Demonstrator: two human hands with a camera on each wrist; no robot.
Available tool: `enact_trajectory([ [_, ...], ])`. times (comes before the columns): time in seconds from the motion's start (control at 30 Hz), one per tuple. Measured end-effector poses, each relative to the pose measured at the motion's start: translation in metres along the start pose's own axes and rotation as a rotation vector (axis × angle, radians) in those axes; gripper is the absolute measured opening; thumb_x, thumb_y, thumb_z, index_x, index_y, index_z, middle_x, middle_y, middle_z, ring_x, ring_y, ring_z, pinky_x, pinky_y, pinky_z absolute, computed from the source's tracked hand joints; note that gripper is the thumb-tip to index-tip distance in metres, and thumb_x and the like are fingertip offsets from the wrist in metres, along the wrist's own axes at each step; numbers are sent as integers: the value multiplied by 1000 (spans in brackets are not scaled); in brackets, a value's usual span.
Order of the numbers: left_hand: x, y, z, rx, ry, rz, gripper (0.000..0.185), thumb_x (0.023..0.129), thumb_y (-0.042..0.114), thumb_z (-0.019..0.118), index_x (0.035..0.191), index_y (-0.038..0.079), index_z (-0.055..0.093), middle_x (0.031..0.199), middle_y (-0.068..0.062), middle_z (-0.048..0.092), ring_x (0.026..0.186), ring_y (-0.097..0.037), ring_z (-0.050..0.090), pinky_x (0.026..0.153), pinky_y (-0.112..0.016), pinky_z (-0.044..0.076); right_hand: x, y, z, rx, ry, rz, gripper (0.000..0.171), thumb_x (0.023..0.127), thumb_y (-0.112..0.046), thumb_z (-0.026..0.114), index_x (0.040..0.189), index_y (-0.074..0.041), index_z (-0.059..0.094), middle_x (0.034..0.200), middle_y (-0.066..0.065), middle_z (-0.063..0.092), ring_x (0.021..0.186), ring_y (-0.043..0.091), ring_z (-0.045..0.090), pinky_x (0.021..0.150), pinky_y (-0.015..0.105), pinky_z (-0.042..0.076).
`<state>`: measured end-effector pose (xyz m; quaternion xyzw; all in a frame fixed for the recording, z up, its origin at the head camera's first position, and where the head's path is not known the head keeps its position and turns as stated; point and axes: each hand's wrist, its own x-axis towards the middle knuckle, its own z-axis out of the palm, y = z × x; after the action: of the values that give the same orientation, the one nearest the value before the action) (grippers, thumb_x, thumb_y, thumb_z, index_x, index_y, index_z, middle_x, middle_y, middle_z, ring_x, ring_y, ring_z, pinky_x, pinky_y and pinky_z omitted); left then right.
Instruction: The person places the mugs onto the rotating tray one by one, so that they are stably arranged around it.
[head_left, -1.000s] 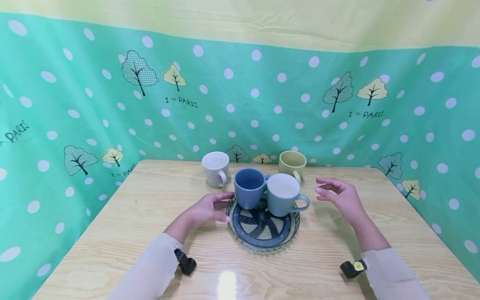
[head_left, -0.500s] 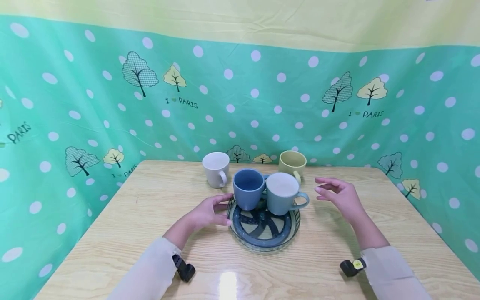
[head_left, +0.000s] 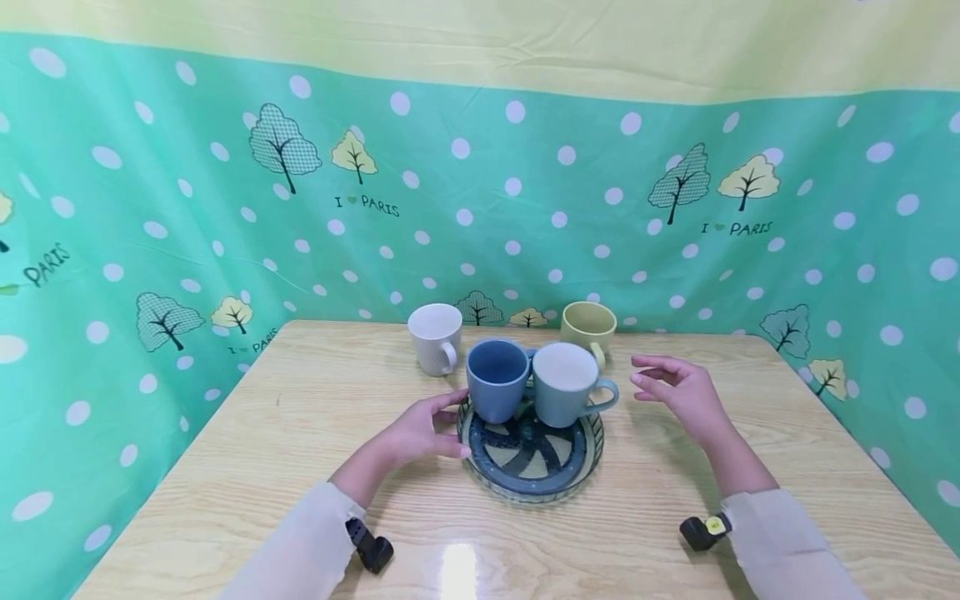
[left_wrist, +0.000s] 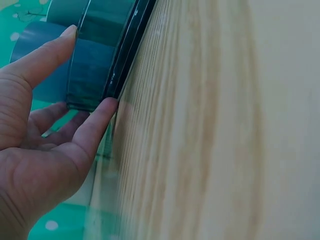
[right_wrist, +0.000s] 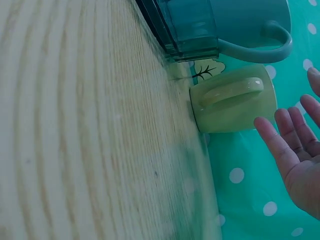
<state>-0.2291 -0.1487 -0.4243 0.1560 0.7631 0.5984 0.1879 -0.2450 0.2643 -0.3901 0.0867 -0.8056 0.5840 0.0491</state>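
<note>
A round tray (head_left: 536, 483) with a clear wall and dark blue spoke pattern stands on the table. On it are an upright blue mug (head_left: 497, 392) and a grey-teal mug (head_left: 564, 396), side by side at the back. My left hand (head_left: 420, 432) touches the tray's left wall, its thumb toward the front and its fingers farther back. In the left wrist view, the thumb (left_wrist: 52, 56) lies against the see-through wall (left_wrist: 92, 60), and one finger reaches down near the base. To the right, my right hand (head_left: 684, 400) hovers with loosely bent fingers, apart from the teal mug's handle.
Behind the tray stand a white mug (head_left: 436, 337) at left and a yellow-green mug (head_left: 588, 329) at right, both near the rear edge of the wooden table (head_left: 330, 400). A green dotted curtain (head_left: 480, 192) hangs behind the table.
The tray turns slightly counterclockwise, carrying both mugs: the teal one shifts back, the blue one a little forward. My left thumb moves forward along the wall. The right hand stays still.
</note>
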Motion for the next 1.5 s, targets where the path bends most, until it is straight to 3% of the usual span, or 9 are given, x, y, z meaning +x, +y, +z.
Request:
enact_trajectory([
  [0.1,-1,0,2,10,28,-10,94,73,2,84,152,11,34,153,-21,34,128,-40,48,95,-36,52,2,1,0,20,3,-12,53,91,-24,72,130,7,55,127,14,59,94,8,66,80,32,58],
  [0.27,-4,-1,6,-18,69,-12,93,71,3,86,150,12,38,152,-16,37,128,-38,48,94,-36,53,7,6,1,8,26,-20,52,90,-24,72,128,8,57,119,4,64,92,13,68,80,28,58],
  [0.43,-7,-2,10,-44,104,-18,93,70,3,87,149,13,40,151,-14,40,129,-37,47,94,-36,53,11,9,2,4,28,-24,51,90,-22,72,129,8,56,117,4,66,90,10,68,82,23,56],
  [0.67,-8,-7,12,-85,147,-22,88,70,1,86,147,13,44,149,-13,42,128,-36,48,92,-38,54,15,12,6,35,22,2,51,90,-18,72,130,9,55,108,-7,66,90,5,66,82,25,56],
  [0.83,-8,-10,12,-100,164,-22,83,72,2,85,145,13,47,146,-13,46,125,-34,52,93,-38,53,19,16,10,24,33,13,50,90,-18,73,129,8,56,116,8,67,92,2,65,83,23,56],
  [1.0,-9,-10,12,-104,166,-24,81,73,1,84,144,12,47,145,-14,46,123,-34,53,92,-37,54,25,21,14,12,25,35,51,89,-19,73,130,6,56,130,28,56,94,0,63,84,20,54],
  [1.2,-11,-11,12,-109,171,-22,79,73,2,84,143,11,48,145,-14,47,122,-33,54,93,-38,54,34,22,20,22,-9,68,49,90,-16,72,131,5,55,127,26,59,93,3,64,87,28,55],
  [1.5,-12,-11,12,-106,172,-14,77,74,4,84,142,10,49,143,-14,48,120,-33,55,94,-39,53,46,24,32,-12,11,71,44,89,-14,73,127,4,60,122,22,64,94,4,63,83,19,54],
])
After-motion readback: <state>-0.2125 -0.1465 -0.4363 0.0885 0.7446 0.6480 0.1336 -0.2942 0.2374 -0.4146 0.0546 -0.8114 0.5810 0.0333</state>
